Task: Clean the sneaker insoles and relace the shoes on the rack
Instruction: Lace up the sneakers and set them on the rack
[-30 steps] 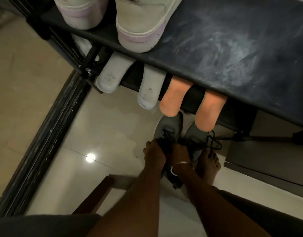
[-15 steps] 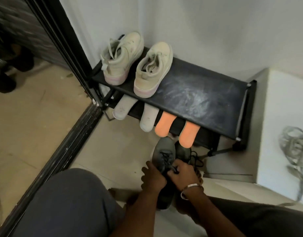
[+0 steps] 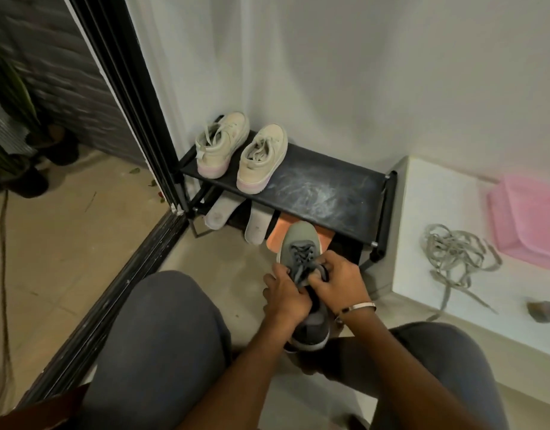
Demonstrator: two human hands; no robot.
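Both hands meet over the grey sneaker (image 3: 301,252), held between the knees, toe pointing to the black shoe rack (image 3: 317,184). The left hand (image 3: 286,297) curls around its dark laces (image 3: 301,262); the right hand (image 3: 337,282) pinches them from the right side. The toe overlaps the orange insoles (image 3: 275,235) under the shelf. Bare floor (image 3: 224,259) lies left of the sneaker.

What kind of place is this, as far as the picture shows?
Probably the entryway of a home, beside a sliding door. A low black shoe rack stands in the wall corner with cream sneakers on top, and the black door track separates the tiled floor from an area with potted plants.
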